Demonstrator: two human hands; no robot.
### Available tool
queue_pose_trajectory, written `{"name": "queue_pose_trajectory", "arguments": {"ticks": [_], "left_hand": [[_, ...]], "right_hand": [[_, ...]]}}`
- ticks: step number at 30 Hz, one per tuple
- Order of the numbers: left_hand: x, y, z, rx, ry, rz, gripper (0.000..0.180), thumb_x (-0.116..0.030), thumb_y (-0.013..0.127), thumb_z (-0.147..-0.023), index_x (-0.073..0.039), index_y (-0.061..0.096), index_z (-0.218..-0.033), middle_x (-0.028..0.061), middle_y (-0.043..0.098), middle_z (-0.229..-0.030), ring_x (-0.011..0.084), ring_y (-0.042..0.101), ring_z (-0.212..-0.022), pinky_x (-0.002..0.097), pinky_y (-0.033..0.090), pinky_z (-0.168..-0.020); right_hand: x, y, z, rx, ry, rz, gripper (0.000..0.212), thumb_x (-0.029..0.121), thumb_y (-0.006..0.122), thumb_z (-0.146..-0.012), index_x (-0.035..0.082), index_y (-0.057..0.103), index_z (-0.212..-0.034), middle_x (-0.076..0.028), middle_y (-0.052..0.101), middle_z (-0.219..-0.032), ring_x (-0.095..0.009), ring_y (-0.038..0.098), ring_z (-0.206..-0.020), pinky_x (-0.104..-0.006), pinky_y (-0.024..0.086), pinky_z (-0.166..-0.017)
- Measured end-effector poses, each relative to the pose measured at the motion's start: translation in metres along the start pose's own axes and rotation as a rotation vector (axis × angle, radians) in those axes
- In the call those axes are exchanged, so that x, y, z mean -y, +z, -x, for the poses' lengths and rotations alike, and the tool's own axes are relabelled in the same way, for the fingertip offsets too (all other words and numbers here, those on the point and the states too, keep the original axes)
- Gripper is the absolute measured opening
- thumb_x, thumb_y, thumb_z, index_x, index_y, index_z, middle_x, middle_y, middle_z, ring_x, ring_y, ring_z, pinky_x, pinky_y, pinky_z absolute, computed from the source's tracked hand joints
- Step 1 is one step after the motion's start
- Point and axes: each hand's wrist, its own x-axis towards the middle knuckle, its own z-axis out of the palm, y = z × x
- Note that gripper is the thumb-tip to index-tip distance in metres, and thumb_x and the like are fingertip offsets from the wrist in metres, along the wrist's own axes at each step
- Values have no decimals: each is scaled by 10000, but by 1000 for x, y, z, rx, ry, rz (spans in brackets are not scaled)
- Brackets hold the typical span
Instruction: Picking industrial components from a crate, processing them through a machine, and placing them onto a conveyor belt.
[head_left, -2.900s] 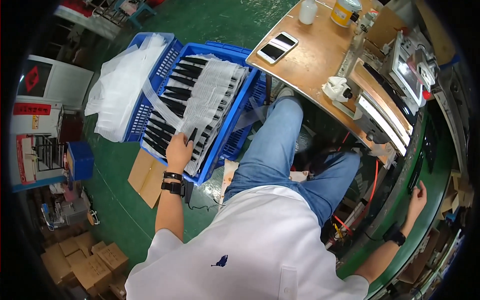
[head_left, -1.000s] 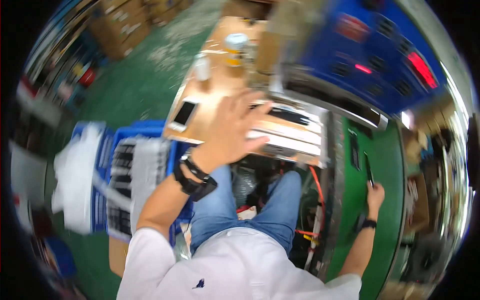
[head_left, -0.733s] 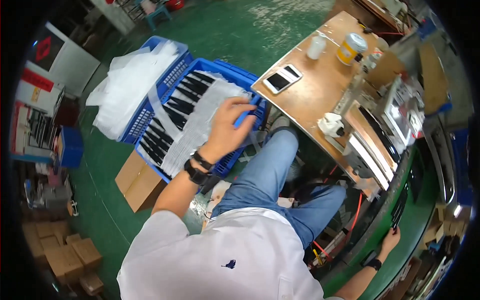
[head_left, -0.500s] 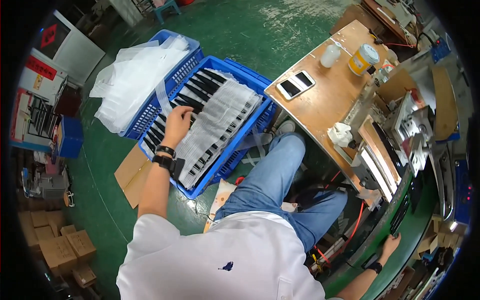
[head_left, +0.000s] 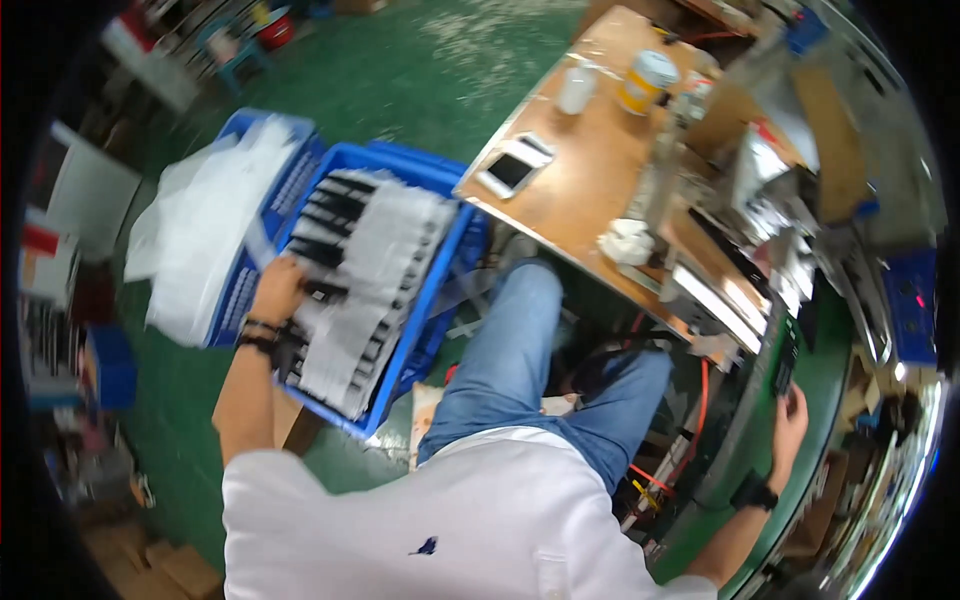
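My left hand (head_left: 278, 288) is over the nearer blue crate (head_left: 425, 305), its fingers closed at the end of a long black part (head_left: 325, 291). Motion blurs this grip a little. Rows of similar black parts (head_left: 325, 222) lie in the crate, partly covered by a white foam sheet (head_left: 385, 240). Far to the right, my right hand (head_left: 790, 425) reaches over a green belt-like surface (head_left: 822, 400). Its fingertips are pinched on the near end of a slim black piece (head_left: 787, 362) lying there.
Left of the crate, a second blue crate (head_left: 285, 185) carries a stack of white foam sheets (head_left: 205, 225). A wooden table (head_left: 575, 185) holds a phone (head_left: 515, 165), a white bottle (head_left: 576, 90), a yellow-and-white tub (head_left: 647, 82) and a crumpled white cloth (head_left: 626, 241).
The whole view has turned, so crates and table sit further left. My left hand now has a black part at its fingers. My right hand has reached farther along the green surface to a black piece.
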Motion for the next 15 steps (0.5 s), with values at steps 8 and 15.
{"name": "queue_pose_trajectory", "arguments": {"ticks": [8,15], "left_hand": [[-91,-76,-18,-226,64,204,225,-8,597,-1005,-10,644,-1225,212,697,-1053,449,649,-950,499,520,-832],[-278,-119,-104,-276,181,647,324,-41,640,-1041,2,594,-1358,139,628,-1045,275,610,-909,325,507,-823]], "right_hand": [[218,66,-39,105,-465,-99,345,117,739,-985,43,692,-1319,-23,629,-1012,-129,579,-838,-285,506,-770],[254,74,-69,169,-609,-109,353,196,822,-949,26,729,-1244,-115,630,-947,-107,564,-788,-259,465,-679]]}}
